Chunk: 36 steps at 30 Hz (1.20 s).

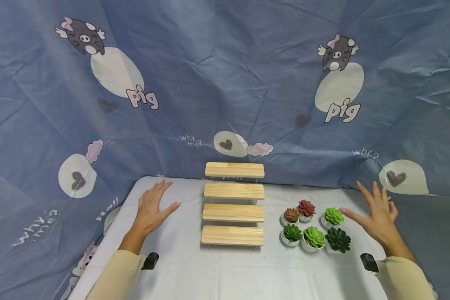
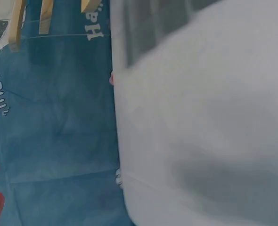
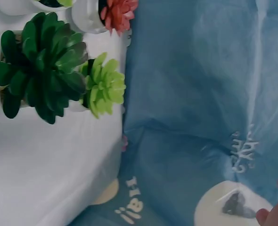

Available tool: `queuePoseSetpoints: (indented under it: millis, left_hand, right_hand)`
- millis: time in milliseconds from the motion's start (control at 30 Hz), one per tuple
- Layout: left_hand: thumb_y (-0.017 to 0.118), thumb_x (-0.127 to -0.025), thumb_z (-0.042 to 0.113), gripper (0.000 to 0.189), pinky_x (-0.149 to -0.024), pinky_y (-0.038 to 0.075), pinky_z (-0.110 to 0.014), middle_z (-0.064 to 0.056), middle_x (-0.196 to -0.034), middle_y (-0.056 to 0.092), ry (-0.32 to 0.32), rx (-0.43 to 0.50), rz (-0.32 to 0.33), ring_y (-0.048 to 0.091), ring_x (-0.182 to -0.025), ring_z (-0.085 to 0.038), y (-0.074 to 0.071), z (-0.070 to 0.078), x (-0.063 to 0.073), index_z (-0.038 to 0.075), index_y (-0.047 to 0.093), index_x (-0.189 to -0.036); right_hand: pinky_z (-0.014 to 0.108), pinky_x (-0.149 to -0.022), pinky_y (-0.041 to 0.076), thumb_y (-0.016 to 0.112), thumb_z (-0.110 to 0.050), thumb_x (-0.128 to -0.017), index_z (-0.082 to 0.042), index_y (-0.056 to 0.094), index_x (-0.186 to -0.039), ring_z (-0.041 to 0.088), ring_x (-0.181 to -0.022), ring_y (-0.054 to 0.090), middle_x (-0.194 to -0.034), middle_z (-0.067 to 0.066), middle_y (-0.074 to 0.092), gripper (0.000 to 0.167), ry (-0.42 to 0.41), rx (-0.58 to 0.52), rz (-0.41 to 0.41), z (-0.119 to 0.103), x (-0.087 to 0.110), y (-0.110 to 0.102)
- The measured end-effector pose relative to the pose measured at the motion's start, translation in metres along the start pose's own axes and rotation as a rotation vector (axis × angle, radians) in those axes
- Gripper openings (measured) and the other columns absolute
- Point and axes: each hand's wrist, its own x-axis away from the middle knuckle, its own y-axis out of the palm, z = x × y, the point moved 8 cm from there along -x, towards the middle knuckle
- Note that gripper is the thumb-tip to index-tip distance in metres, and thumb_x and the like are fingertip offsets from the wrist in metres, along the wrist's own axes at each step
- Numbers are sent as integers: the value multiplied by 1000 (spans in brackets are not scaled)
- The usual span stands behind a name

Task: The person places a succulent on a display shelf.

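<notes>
My left hand [image 1: 151,210] is held over the left part of the white table, fingers spread and nothing in it. To the right of the potted succulents, my right hand [image 1: 378,216] is likewise spread and holds nothing. Its thumb lies close to a light green succulent [image 1: 334,216] in the head view; whether they touch I cannot tell. Around that plant stand a dark green succulent [image 1: 338,240], a bright green one [image 1: 314,237], a smaller green one [image 1: 292,233], a brown one [image 1: 291,215] and a red one [image 1: 306,208], in white pots.
A stepped rack with several wooden shelves [image 1: 233,213] stands mid-table, between the left hand and the succulents. White cloth covers the table [image 1: 247,275]. Behind and beside it hangs a blue printed curtain [image 1: 195,83]. Each wrist carries a dark camera [image 1: 150,261].
</notes>
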Motion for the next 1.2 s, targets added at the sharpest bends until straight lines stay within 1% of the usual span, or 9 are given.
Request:
queuePoseSetpoints:
  millis: [133, 267, 400, 567, 700, 800, 1000, 1100, 1200]
  left_hand:
    - [64, -90, 37, 66, -106, 14, -67, -24, -148, 37, -39, 128, 9, 30, -135, -44, 7, -4, 6, 7, 41, -144]
    - [63, -92, 26, 64, -107, 16, -68, -20, -151, 34, -100, 370, -26, 26, -139, -42, 15, -9, 13, 11, 35, -148]
    - [63, -94, 17, 64, -109, 19, -64, -20, -151, 33, -112, 531, -44, 25, -140, -40, 22, -11, 20, 10, 32, -149]
    - [60, -94, 6, 60, -107, 26, -56, -23, -147, 37, -88, 642, -4, 33, -135, -40, 26, -11, 25, 5, 33, -147]
    - [56, -96, 5, 57, -103, 38, -28, -21, -147, 37, -121, 743, -2, 39, -130, -25, 34, -14, 27, 4, 32, -147]
    - [52, -97, 5, 55, -95, 40, -11, -21, -147, 37, -146, 814, -10, 40, -125, -10, 42, -15, 29, 2, 30, -147]
    - [48, -99, 3, 51, -94, 42, -11, -27, -144, 38, -176, 907, 4, 48, -116, 2, 52, -18, 37, -2, 29, -146]
    - [46, -100, 5, 51, -93, 45, -15, -28, -143, 38, -206, 952, 2, 52, -114, 1, 58, -22, 41, -2, 29, -147]
    - [45, -100, 7, 49, -92, 48, -21, -30, -142, 40, -248, 988, 12, 55, -114, -4, 63, -26, 46, -2, 30, -146]
  right_hand:
    - [73, -100, -17, 71, -36, -85, -18, 15, -156, 40, -141, -22, -158, 19, -12, 92, 6, -41, 16, 6, 3, 3]
    - [74, -100, -14, 71, -34, -85, -19, 14, -156, 39, -142, -20, -159, 18, -11, 92, 13, -73, 32, 14, 8, 8]
    - [77, -99, -12, 71, -29, -85, -20, 14, -156, 39, -143, -17, -159, 18, -7, 91, 25, -120, 55, 23, 13, 14]
    - [76, -98, -16, 71, -27, -87, -23, 10, -156, 35, -144, -16, -160, 13, -6, 92, 92, -213, 59, 37, 20, 24]
    - [76, -102, -7, 72, -26, -87, -25, 7, -156, 38, -145, -11, -161, 11, -4, 94, 144, -266, 61, 45, 26, 28]
    - [76, -103, 1, 72, -27, -87, -24, 6, -156, 44, -143, -5, -160, 16, -2, 96, 188, -282, 67, 51, 31, 31]
    - [73, -106, 5, 73, -28, -86, -20, 5, -156, 48, -142, -2, -160, 19, 1, 98, 308, -327, 80, 61, 42, 44]
    - [67, -111, 6, 74, -28, -86, -16, 7, -156, 45, -143, 0, -160, 19, 2, 97, 356, -360, 110, 69, 46, 53]
    - [57, -116, 7, 73, -31, -86, -20, 10, -156, 36, -146, 3, -160, 16, 6, 94, 379, -364, 155, 85, 51, 66]
